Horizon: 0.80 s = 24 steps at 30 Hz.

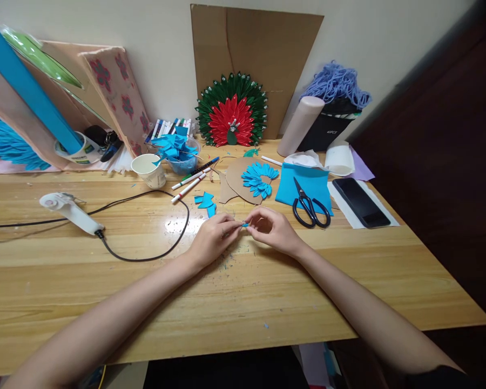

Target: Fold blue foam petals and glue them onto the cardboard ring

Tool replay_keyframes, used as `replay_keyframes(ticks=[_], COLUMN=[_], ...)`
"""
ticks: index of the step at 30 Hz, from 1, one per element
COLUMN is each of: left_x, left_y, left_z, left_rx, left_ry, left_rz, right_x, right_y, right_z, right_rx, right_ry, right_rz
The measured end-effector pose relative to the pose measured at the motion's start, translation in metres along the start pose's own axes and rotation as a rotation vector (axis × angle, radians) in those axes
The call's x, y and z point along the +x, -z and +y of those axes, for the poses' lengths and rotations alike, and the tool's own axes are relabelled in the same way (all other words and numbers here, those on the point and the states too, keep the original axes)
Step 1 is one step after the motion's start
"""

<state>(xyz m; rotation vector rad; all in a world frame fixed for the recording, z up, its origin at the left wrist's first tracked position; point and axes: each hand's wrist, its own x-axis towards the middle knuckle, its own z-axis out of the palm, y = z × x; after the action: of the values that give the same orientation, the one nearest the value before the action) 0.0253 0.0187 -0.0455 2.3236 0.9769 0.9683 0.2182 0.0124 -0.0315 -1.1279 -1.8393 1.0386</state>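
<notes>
Both hands' fingers pinch a blue scrap over the cluttered wooden table.

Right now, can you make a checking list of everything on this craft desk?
Surface: wooden table, tiny blue scraps.
Job's things: small blue piece pinched between both hands.
Clutter: scissors, phone, paper cup, markers, blue petal fan on cardboard.
Grippers: left hand and right hand, fingertips meeting.
Cables: black cord looping from glue gun.
Surroundings: red-green paper flower, wall, yarn.
</notes>
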Motion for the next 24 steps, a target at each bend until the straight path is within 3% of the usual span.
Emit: replay_keyframes(ticks=[4,8,16,24], left_x=[0.0001,0.0001,0.0011,0.0048], left_y=[0.0006,0.0014,0.0016,0.0039], left_z=[0.0012,0.0019,0.0054,0.0063], left_rx=[0.0,0.017,0.023,-0.145], left_ry=[0.007,0.009,0.051,0.288], left_rz=[-0.006,-0.024,-0.028,-0.005], right_x=[-0.0019,-0.0017,-0.0016,0.0006], right_y=[-0.0013,-0.0032,-0.0087,0.0001], right_z=[-0.0046,-0.0029,-0.0032,0.0017], right_rx=[-0.258,-0.365,-0.332,-0.288], right_ry=[0.192,0.268,0.226,0.178], right_rz=[0.05,0.072,0.07,0.133])
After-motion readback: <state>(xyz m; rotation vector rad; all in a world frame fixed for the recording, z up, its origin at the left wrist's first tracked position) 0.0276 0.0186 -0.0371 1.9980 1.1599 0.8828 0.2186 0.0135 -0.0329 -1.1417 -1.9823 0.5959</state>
